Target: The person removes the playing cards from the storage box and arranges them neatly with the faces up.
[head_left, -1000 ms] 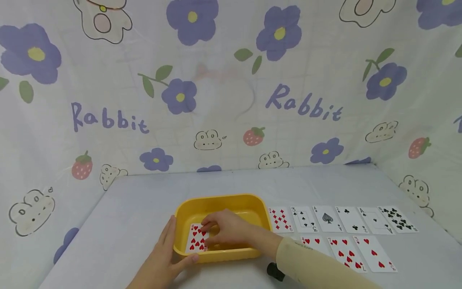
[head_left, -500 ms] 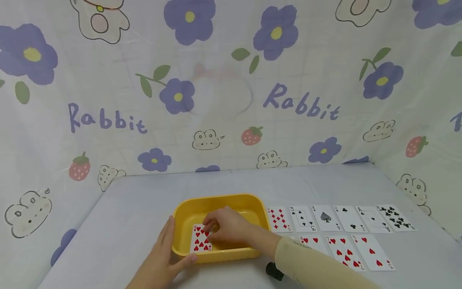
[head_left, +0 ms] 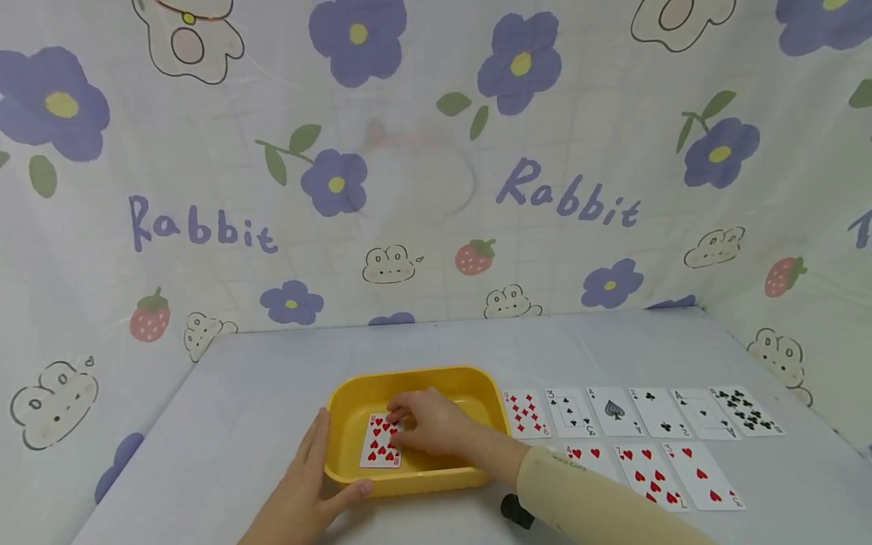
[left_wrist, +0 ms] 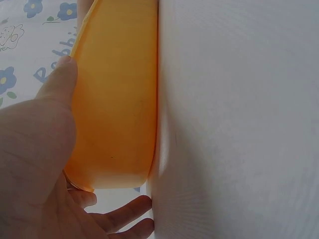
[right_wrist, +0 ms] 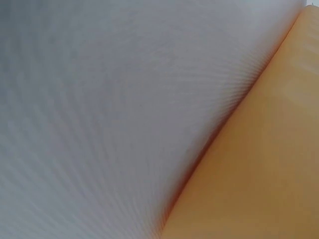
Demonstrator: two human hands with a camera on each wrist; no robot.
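Observation:
A playing card with many red hearts (head_left: 379, 446) lies at the left inside the yellow tray (head_left: 417, 480). My right hand (head_left: 432, 422) reaches over the tray's front right and pinches that card by its right edge, thumb near, fingers on the far side. Against the tray's front left corner rests my left hand (head_left: 306, 477): its thumb touches the front rim and its straight fingers lie along the left wall. In the left wrist view the same hand (left_wrist: 40, 149) spans the tray's corner (left_wrist: 114, 99). The right wrist view holds only tray wall (right_wrist: 269, 164) and tablecloth.
Right of the tray, a back row of face-up cards runs from a nine of diamonds (head_left: 526, 414) to a clubs card (head_left: 747, 412). Nearer lie a seven of hearts (head_left: 652, 478) and a three of hearts (head_left: 703, 477). A small black object (head_left: 518, 512) sits by the right sleeve.
The hearts card has shifted right, then slightly away from the front wall, with my right hand at its edge. The left hand and the tray have stayed in place.

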